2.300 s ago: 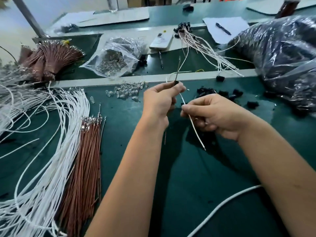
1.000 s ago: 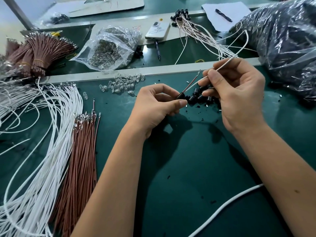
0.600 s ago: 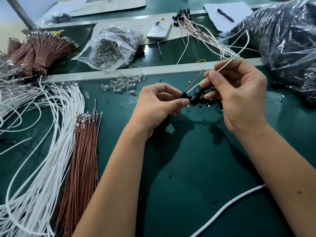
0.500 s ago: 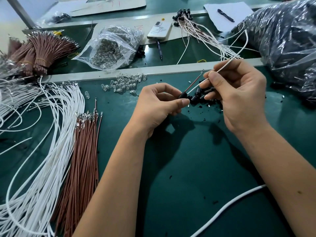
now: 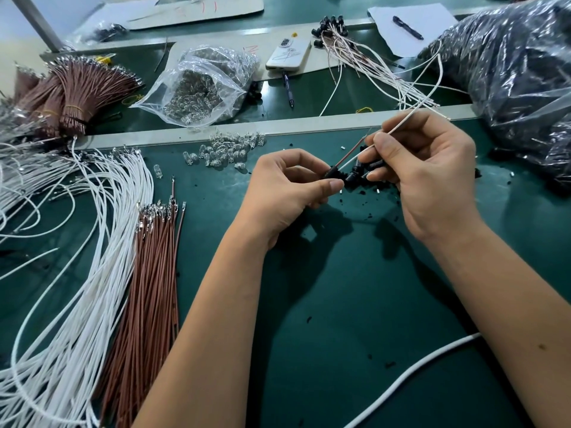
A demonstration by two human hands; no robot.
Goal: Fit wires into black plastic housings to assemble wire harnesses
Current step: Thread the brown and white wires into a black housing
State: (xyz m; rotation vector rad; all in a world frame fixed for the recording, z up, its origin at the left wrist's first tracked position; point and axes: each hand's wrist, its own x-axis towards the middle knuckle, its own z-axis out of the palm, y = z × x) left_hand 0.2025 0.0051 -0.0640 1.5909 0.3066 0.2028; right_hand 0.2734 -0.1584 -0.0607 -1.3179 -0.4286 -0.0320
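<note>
The left hand [image 5: 287, 193] pinches a black plastic housing [image 5: 333, 173] between thumb and forefinger, its grip closed on the part, just above the green tabletop [image 5: 355, 304] near frame centre. A brown wire [image 5: 350, 154] and a white wire [image 5: 401, 125] leave the housing toward 1 o'clock. The right hand [image 5: 432, 174], at 3 o'clock of the left, has its grip closed on the white wire, fingers curled. Loose black housings [image 5: 355, 177] lie just beside both hands. White wires [image 5: 92, 242] and brown wires [image 5: 151, 273] lie at 9 o'clock.
</note>
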